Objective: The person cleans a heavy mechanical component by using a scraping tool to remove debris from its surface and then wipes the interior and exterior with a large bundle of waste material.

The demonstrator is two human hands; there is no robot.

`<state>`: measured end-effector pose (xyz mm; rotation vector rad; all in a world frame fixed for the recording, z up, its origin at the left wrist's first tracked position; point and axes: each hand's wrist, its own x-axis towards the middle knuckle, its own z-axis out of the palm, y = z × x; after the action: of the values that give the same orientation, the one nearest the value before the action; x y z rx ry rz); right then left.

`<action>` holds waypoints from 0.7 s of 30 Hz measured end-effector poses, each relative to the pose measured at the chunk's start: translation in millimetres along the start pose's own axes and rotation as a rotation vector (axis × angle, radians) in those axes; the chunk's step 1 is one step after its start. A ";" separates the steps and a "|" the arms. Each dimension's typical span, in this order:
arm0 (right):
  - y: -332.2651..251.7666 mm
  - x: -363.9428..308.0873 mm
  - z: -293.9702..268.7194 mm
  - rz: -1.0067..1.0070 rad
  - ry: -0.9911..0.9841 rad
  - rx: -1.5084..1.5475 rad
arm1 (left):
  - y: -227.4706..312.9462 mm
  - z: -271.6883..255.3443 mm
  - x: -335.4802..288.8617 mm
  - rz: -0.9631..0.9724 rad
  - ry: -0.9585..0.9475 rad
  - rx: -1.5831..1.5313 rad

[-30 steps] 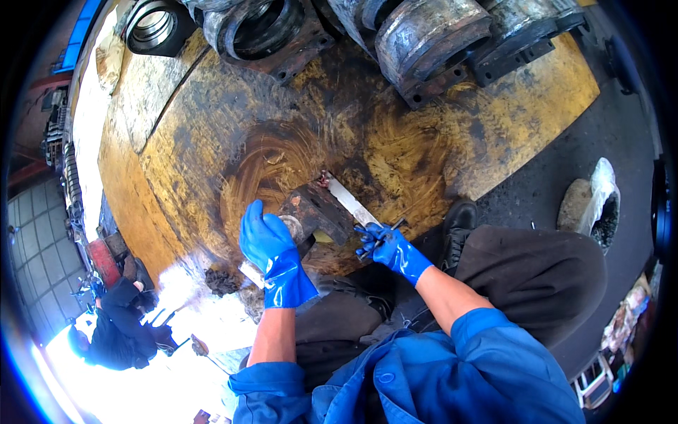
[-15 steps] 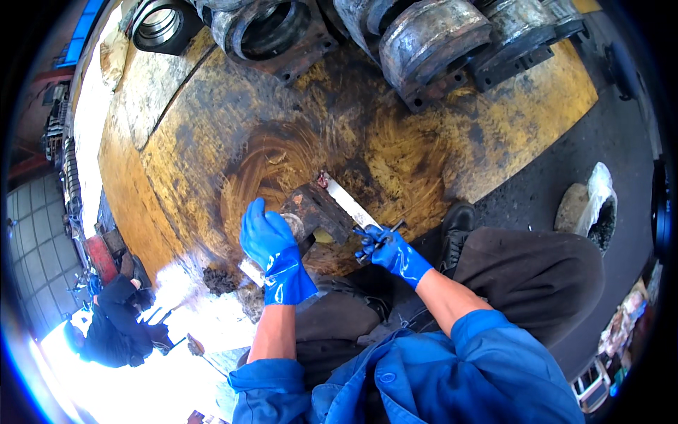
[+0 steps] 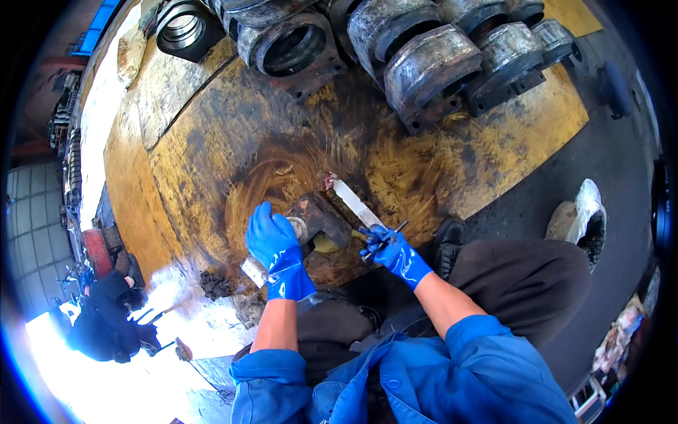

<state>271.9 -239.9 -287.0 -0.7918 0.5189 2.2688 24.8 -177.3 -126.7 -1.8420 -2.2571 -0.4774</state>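
Note:
A rusty metal bracket (image 3: 321, 220) lies on the board before me. A pale metal shaft end (image 3: 253, 271) shows below my left hand (image 3: 272, 240), which wears a blue glove. That hand rests over the shaft beside the bracket, its fingers stretched out and close together. My right hand (image 3: 388, 247), gloved in blue too, is closed around a flat pale strip (image 3: 355, 203) and a thin dark rod (image 3: 401, 226). Reddish grease (image 3: 329, 181) coats the strip's far tip, which points away over the bracket. The palm sides of both hands are hidden.
Several heavy ring-shaped metal housings (image 3: 432, 67) stand at the back. The yellow board (image 3: 205, 134) is stained with dark grease. A dark lump (image 3: 215, 284) lies left of my hand. At far left a person (image 3: 109, 318) works near bright glare. A plastic-lined container (image 3: 580, 219) stands right.
The whole view has shifted, so the housings sit lower in it. My hands, the bracket and the strip keep nearly the same places relative to each other.

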 end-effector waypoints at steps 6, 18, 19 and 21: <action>-21.8 4.4 -15.8 -0.101 0.012 -0.020 | 0.3 5.3 -1.3 -0.022 0.002 -0.015; -35.9 -36.0 -18.5 -0.131 0.316 -0.174 | 1.2 -6.1 2.7 -0.037 -0.017 -0.036; -34.4 -37.2 -15.9 -0.124 0.335 -0.189 | -1.2 -6.1 1.1 -0.041 -0.019 -0.032; -38.8 -36.9 -14.0 -0.118 0.366 -0.195 | -0.6 -4.4 2.9 -0.041 -0.013 -0.034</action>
<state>326.6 -237.6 -278.5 -1.3148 0.4043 2.0943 23.3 -176.4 -121.7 -1.8237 -2.3132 -0.5147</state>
